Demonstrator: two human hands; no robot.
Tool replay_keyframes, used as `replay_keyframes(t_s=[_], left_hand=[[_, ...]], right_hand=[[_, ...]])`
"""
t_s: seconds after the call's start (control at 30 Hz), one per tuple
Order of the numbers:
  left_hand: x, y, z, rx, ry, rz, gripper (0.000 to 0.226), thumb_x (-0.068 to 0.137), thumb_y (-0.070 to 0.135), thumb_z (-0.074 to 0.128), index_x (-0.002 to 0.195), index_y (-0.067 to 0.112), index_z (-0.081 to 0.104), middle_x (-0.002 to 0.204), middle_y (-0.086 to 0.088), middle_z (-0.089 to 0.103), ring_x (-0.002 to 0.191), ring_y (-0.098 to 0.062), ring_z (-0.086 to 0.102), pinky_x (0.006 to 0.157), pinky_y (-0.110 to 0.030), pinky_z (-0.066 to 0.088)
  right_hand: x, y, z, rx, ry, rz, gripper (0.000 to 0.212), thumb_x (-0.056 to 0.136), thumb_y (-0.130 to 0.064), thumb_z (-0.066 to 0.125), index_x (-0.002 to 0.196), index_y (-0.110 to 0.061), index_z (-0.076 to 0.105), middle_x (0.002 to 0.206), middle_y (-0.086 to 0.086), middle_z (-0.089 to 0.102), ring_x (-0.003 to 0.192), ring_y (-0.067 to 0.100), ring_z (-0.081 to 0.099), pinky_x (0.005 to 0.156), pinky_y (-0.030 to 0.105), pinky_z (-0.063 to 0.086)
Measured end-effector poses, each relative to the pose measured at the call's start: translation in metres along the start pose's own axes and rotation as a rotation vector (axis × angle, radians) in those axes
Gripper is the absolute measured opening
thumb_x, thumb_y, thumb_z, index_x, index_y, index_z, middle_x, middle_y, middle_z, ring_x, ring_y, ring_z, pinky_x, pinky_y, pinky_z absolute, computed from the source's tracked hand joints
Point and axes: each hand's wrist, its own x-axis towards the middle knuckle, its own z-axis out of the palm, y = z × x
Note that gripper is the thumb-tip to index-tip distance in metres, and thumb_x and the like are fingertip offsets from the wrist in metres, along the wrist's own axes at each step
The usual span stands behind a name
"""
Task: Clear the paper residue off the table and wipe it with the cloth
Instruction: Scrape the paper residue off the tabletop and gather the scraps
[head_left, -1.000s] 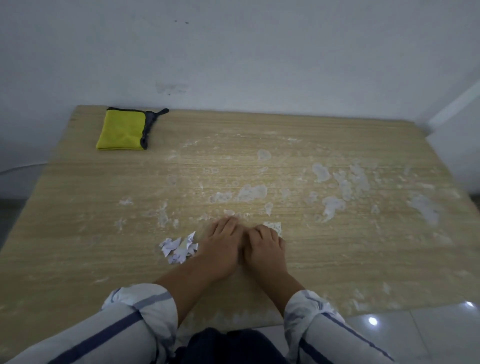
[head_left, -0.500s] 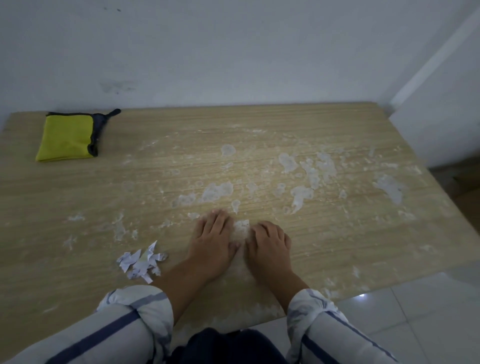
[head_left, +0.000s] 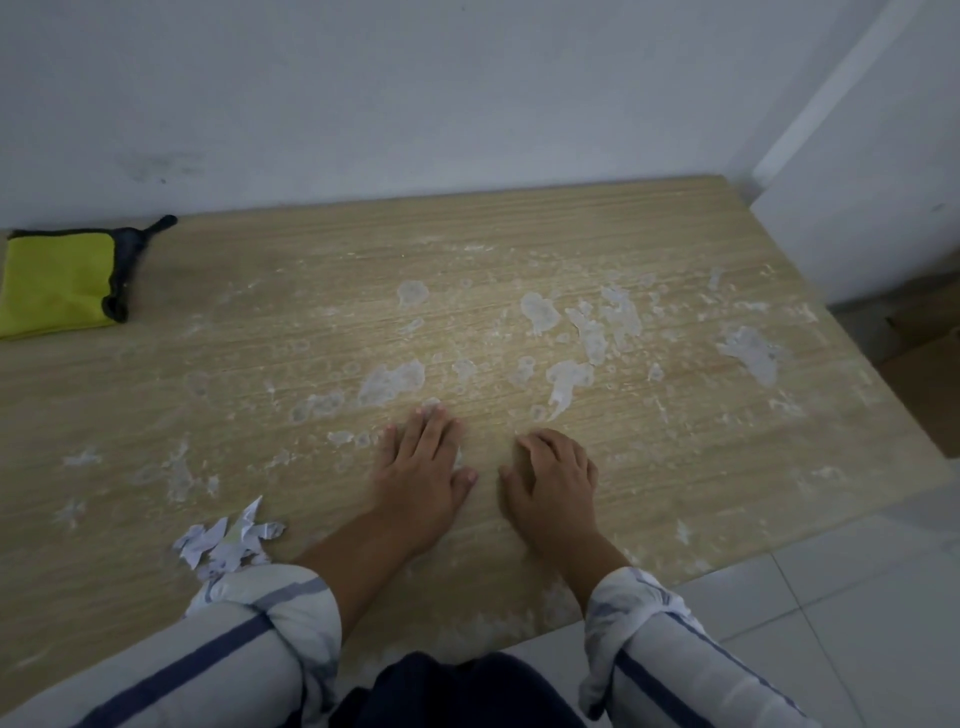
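Note:
White paper residue (head_left: 390, 382) is stuck in patches across the wooden table (head_left: 260, 322), thickest at the middle and right. My left hand (head_left: 423, 467) lies flat on the table, fingertips at a small patch, holding nothing. Beside it, a little apart, my right hand (head_left: 553, 475) rests with fingers curled down onto the surface, nothing visible in it. A pile of torn paper scraps (head_left: 228, 540) lies left of my left forearm. The folded yellow cloth (head_left: 60, 283) with a dark edge sits at the far left, out of reach of both hands.
A white wall runs along the table's far edge and a white panel stands at the right corner. White floor tiles (head_left: 831, 597) show beyond the near right edge. A brown cardboard box (head_left: 930, 364) sits on the floor to the right.
My hands have drawn apart from touching each other. The view has swung right, so the cloth and scrap pile sit further left in frame.

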Motion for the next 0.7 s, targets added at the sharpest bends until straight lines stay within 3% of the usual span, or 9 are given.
replay_keyframes(t_s=[0.1,0.4,0.57,0.7], left_hand=[[0.001,0.001,0.003,-0.005,0.019,-0.002,0.074,0.088,0.057,0.01,0.147,0.017,0.027,0.157,-0.007,0.018,0.146,-0.027,0.009,0.115,-0.047,0.004],[0.014,0.014,-0.006,-0.092,0.015,0.08,0.071,0.084,0.054,0.011,0.139,0.02,0.04,0.153,-0.003,0.028,0.145,-0.022,0.013,0.116,-0.041,0.005],[0.028,0.02,-0.004,-0.078,0.101,0.108,0.049,0.084,0.051,0.032,0.112,0.026,0.064,0.133,-0.004,0.054,0.133,-0.028,0.039,0.111,-0.043,0.022],[0.033,0.024,-0.002,-0.083,0.172,0.108,0.038,0.084,0.048,0.037,0.09,0.03,0.069,0.119,0.001,0.062,0.121,-0.025,0.05,0.105,-0.043,0.029]], right_hand=[[0.004,0.001,0.001,0.013,0.02,-0.003,0.043,0.08,-0.044,0.049,0.115,-0.021,0.06,0.126,0.002,0.054,0.12,0.026,0.044,0.098,0.043,0.031],[0.018,-0.003,0.003,-0.014,0.047,0.027,0.024,0.09,-0.036,0.05,0.099,-0.019,0.063,0.116,0.003,0.055,0.109,0.026,0.042,0.089,0.038,0.03],[0.017,0.001,0.005,-0.003,0.084,-0.001,0.02,0.088,-0.034,0.052,0.095,-0.02,0.065,0.109,0.003,0.059,0.103,0.028,0.047,0.082,0.037,0.031],[0.019,0.004,0.003,0.022,0.074,-0.005,0.021,0.088,-0.033,0.05,0.094,-0.02,0.065,0.107,0.001,0.058,0.102,0.027,0.046,0.08,0.035,0.027]])
